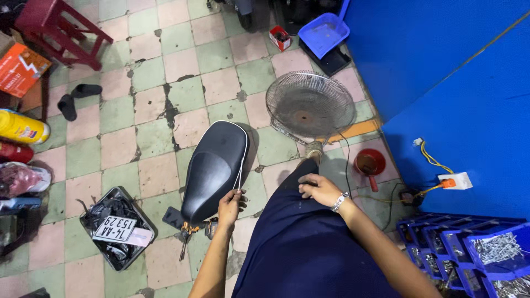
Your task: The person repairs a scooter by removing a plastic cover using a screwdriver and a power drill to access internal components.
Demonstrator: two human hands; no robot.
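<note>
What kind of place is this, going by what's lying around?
Probably a small motorbike repair shop: a detached black motorbike seat lies on the tiled floor, a number plate sits in a tray of parts, and blue bins hold screws.

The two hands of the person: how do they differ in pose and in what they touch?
The left hand pinches a white cord at the black seat; the right hand rests on the dark-clad thigh. The right wrist wears a watch; the left is bare. Both are ungloved.
</note>
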